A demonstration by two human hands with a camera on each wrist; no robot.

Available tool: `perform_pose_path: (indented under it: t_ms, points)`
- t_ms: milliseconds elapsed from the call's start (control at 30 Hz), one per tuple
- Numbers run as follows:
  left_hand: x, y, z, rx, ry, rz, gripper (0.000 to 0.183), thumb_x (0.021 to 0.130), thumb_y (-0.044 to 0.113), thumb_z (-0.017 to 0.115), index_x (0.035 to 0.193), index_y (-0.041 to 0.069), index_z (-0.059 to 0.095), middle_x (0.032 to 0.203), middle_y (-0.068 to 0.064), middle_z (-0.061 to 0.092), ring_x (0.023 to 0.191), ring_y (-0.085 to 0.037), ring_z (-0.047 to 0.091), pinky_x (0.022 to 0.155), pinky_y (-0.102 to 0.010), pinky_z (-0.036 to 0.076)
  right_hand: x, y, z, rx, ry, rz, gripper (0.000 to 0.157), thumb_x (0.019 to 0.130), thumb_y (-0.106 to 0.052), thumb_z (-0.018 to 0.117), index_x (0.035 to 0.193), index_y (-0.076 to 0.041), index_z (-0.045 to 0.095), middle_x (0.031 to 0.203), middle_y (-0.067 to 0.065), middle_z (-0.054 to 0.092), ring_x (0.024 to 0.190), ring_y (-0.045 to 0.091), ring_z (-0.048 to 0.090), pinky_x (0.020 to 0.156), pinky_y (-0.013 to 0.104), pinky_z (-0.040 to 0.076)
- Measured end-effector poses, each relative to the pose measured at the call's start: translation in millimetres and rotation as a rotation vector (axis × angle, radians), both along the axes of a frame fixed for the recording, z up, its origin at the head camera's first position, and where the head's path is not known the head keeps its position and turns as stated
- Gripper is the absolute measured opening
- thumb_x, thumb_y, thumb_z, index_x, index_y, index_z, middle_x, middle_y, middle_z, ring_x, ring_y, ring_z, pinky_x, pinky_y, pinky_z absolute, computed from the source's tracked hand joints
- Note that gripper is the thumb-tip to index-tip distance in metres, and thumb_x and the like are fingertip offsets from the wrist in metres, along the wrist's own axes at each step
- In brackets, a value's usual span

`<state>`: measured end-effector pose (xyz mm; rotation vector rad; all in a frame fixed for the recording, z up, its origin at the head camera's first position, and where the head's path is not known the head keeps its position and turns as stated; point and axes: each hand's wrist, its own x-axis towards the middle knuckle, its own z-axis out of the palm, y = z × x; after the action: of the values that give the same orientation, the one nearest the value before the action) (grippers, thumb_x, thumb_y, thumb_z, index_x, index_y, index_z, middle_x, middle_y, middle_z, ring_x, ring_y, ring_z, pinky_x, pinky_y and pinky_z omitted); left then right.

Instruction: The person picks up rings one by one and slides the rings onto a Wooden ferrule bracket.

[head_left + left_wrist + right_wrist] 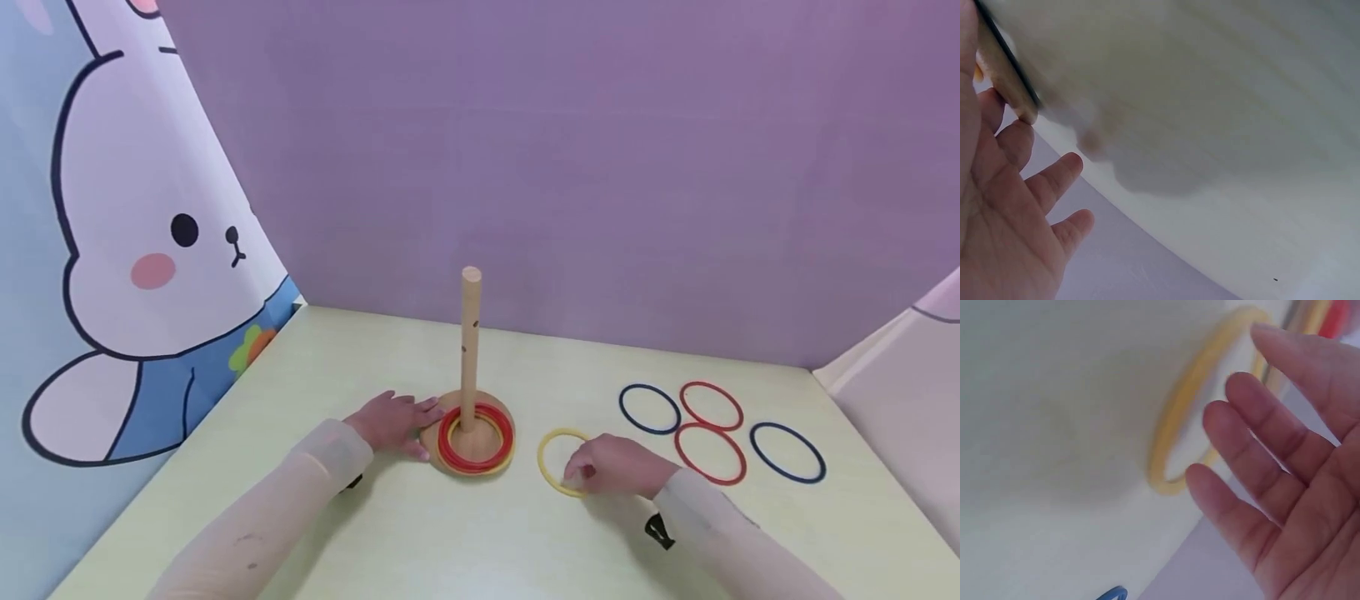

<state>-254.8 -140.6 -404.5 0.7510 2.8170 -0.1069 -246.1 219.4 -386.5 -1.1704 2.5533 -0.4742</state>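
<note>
A wooden post (470, 350) rises from a round wooden base (433, 437), with red rings (510, 433) and yellow beneath them around its foot. My left hand (390, 421) rests at the left of the base, thumb and fingers spread; in the left wrist view its fingers touch the base's edge (1007, 84). My right hand (615, 465) is over the right side of a yellow ring (542, 458), which lies right of the base. In the right wrist view the thumb tip overlaps that ring's band (1175, 412) and three other fingers extend loosely. The index finger is hidden.
Right of my right hand lie two blue rings (752, 442) and two red rings (741, 467). A purple backdrop (525, 167) closes off the table's back. On the left hangs a cloth printed with a cartoon rabbit (112, 192).
</note>
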Motion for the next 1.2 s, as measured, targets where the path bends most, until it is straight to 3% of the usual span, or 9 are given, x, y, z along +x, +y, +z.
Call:
perform_pose_path:
  t_ms: [67, 233, 433, 567, 867, 1200]
  points:
    - [-0.9, -0.1, -0.3, 0.011, -0.009, 0.005, 0.077, 0.082, 0.053, 0.067, 0.146, 0.016, 0.043, 0.151, -0.004, 0.038, 0.127, -0.037, 0.046, 0.103, -0.057, 0.034, -3.1, 1.9, 4.0, -0.048, 0.000, -0.010, 0.022, 0.078, 0.003, 0.069, 0.098, -0.007, 0.073, 0.074, -0.011, 0.058, 0.069, 0.001, 0.048, 0.066, 0.022, 0.046]
    - [-3.2, -1.2, -3.2, 0.011, -0.013, 0.006, 0.077, 0.082, 0.054, 0.067, 0.146, 0.017, 0.043, 0.151, -0.003, 0.038, 0.128, -0.038, 0.045, 0.104, -0.057, 0.034, -8.8, 9.4, 14.4, -0.140, 0.022, -0.060, 0.028, 0.079, 0.000, 0.070, 0.107, 0.001, 0.067, 0.075, -0.011, 0.057, 0.068, 0.001, 0.049, 0.063, 0.022, 0.046]
    - [-4.7, -0.5, -4.1, 0.009, 0.008, -0.009, 0.077, 0.081, 0.054, 0.067, 0.145, 0.017, 0.044, 0.150, -0.004, 0.040, 0.126, -0.036, 0.047, 0.103, -0.056, 0.035, -9.0, 20.1, 19.1, -0.207, -0.041, -0.155, 0.035, 0.081, -0.003, 0.071, 0.114, 0.006, 0.063, 0.079, -0.007, 0.057, 0.070, 0.004, 0.051, 0.061, 0.023, 0.046]
    - [-5.7, -0.6, -3.4, 0.002, 0.012, -0.013, 0.077, 0.081, 0.056, 0.067, 0.145, 0.018, 0.045, 0.150, -0.004, 0.040, 0.126, -0.037, 0.047, 0.102, -0.056, 0.036, -10.7, 25.1, 13.9, -0.224, -0.068, -0.240, 0.035, 0.083, -0.007, 0.071, 0.114, 0.007, 0.062, 0.080, -0.003, 0.058, 0.070, 0.008, 0.052, 0.060, 0.024, 0.046]
    - [-5.5, -4.9, -4.7, 0.037, -0.029, 0.015, 0.079, 0.081, 0.054, 0.068, 0.146, 0.018, 0.042, 0.151, -0.004, 0.038, 0.127, -0.037, 0.046, 0.103, -0.056, 0.035, -17.2, 29.3, -6.6, -0.215, -0.228, -0.510, 0.039, 0.083, -0.003, 0.069, 0.120, 0.006, 0.059, 0.074, 0.004, 0.055, 0.056, 0.016, 0.050, 0.049, 0.030, 0.045]
    - [-10.1, -7.9, -6.7, 0.035, -0.032, 0.013, 0.087, 0.080, 0.057, 0.068, 0.149, 0.014, 0.036, 0.153, -0.005, 0.034, 0.135, -0.036, 0.036, 0.105, -0.054, 0.033, -18.0, 27.4, -15.7, -0.200, -0.311, -0.630, 0.035, 0.082, -0.006, 0.069, 0.115, 0.003, 0.062, 0.068, 0.005, 0.052, 0.053, 0.017, 0.046, 0.047, 0.027, 0.041]
